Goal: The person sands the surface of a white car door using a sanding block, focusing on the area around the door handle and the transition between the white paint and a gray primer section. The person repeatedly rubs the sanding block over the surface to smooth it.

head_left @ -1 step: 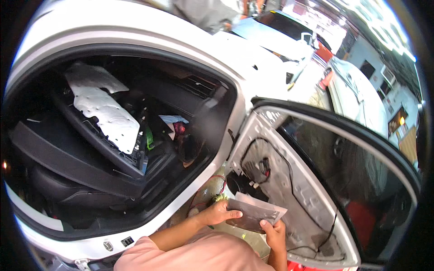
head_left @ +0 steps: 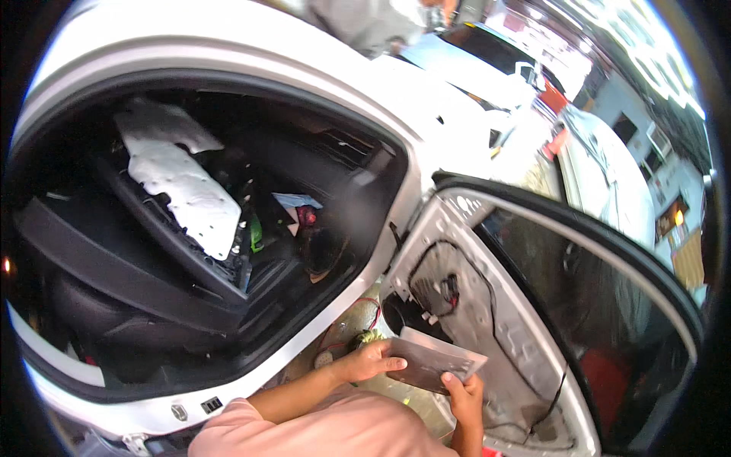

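A dark grey rectangular sheet [head_left: 422, 364] with a paler layer along its far edge is held between my two hands, just in front of the opened car door [head_left: 518, 346]. My left hand [head_left: 371, 362] pinches its left end, thumb on top and the fingers hidden underneath. At the right end, my right hand [head_left: 463, 387] grips the near corner with its thumb over the face. The door's inner side is bare of its trim, showing grey metal, black wiring [head_left: 499, 335] and a dark round opening [head_left: 403, 312].
To the left is the white car's door opening [head_left: 335, 320]. Inside, a black door trim panel [head_left: 171, 255] carries a silvery-white pad [head_left: 186, 202]. A yellowish bundle [head_left: 368, 336] and a red cable lie on the floor by the sill. Other cars [head_left: 487, 53] stand beyond.
The view has shifted slightly, so the car and door sit a little differently in it. Both hands keep the same hold on the sheet.
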A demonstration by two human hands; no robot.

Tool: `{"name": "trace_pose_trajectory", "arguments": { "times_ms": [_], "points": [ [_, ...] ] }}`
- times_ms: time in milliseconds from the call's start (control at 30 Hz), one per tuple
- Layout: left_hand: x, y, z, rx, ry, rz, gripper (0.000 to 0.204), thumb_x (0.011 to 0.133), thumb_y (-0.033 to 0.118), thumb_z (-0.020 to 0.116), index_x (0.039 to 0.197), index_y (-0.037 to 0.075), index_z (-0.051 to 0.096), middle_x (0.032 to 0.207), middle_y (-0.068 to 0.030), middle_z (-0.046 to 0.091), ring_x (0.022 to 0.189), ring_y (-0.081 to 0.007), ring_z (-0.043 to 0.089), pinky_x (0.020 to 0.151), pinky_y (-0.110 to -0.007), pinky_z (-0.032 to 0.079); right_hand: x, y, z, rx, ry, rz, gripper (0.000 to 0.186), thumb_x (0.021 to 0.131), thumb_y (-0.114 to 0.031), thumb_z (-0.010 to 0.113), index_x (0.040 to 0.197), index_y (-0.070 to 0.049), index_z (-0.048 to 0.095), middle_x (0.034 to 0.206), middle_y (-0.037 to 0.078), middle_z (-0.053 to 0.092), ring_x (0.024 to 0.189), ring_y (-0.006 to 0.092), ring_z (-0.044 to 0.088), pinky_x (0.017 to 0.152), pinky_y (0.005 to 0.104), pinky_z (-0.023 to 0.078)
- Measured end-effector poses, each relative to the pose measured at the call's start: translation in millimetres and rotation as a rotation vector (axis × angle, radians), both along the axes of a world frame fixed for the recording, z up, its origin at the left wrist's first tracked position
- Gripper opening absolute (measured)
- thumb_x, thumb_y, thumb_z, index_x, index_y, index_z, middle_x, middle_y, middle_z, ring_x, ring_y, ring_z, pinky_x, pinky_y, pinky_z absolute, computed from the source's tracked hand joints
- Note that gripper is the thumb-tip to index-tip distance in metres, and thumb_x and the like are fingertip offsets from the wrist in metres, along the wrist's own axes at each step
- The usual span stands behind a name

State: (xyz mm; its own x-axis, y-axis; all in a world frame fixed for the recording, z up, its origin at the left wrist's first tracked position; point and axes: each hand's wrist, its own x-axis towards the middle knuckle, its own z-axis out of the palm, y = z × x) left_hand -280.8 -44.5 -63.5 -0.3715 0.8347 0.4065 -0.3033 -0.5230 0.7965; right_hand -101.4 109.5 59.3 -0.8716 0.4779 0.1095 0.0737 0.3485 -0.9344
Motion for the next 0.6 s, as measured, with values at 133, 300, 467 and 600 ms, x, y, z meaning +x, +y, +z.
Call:
{"name": "trace_pose_trajectory", "arguments": {
  "times_ms": [133, 300, 467, 600],
  "points": [
    [-27, 14, -66, -0.338, 0.455, -0.125, 0.07, 0.108, 0.046, 0.048, 0.158, 0.0, 0.031, 0.161, -0.0158, 0.034, 0.145, -0.0234, 0.036, 0.12, -0.039, 0.031, -41, 3, 28, 0.131, 0.19, -0.099, 0.042, 0.091, -0.023, 0.073, 0.121, 0.006, 0.063, 0.113, 0.01, 0.068, 0.102, 0.0191, 0.062, 0.094, 0.0336, 0.046],
    [-32, -15, -80, -0.096, 0.334, -0.611, 0.075, 0.109, 0.055, 0.028, 0.155, -0.005, 0.033, 0.162, -0.0221, 0.032, 0.151, -0.0319, 0.029, 0.126, -0.037, 0.02, -75, 27, 8, 0.296, 0.061, -0.246, 0.043, 0.094, -0.029, 0.073, 0.116, 0.005, 0.062, 0.108, 0.011, 0.067, 0.098, 0.0199, 0.061, 0.094, 0.0336, 0.045],
    [-29, -88, -15, -0.375, 0.747, -0.14, 0.08, 0.106, 0.062, 0.027, 0.159, 0.003, 0.029, 0.165, -0.0225, 0.026, 0.153, -0.0375, 0.023, 0.126, -0.04, 0.019, -102, 14, 21, 0.409, -0.061, -0.081, 0.042, 0.095, -0.029, 0.071, 0.118, 0.005, 0.062, 0.111, 0.012, 0.066, 0.1, 0.0185, 0.059, 0.093, 0.0328, 0.045],
    [-22, -30, -23, 0.003, 0.835, -0.061, 0.082, 0.106, 0.063, 0.028, 0.16, 0.003, 0.025, 0.169, -0.0164, 0.019, 0.156, -0.0344, 0.016, 0.127, -0.045, 0.013, -116, 44, 19, 0.411, -0.017, -0.04, 0.04, 0.096, -0.026, 0.071, 0.12, 0.005, 0.062, 0.114, 0.012, 0.066, 0.101, 0.0171, 0.059, 0.093, 0.0321, 0.046]
  ]
}}
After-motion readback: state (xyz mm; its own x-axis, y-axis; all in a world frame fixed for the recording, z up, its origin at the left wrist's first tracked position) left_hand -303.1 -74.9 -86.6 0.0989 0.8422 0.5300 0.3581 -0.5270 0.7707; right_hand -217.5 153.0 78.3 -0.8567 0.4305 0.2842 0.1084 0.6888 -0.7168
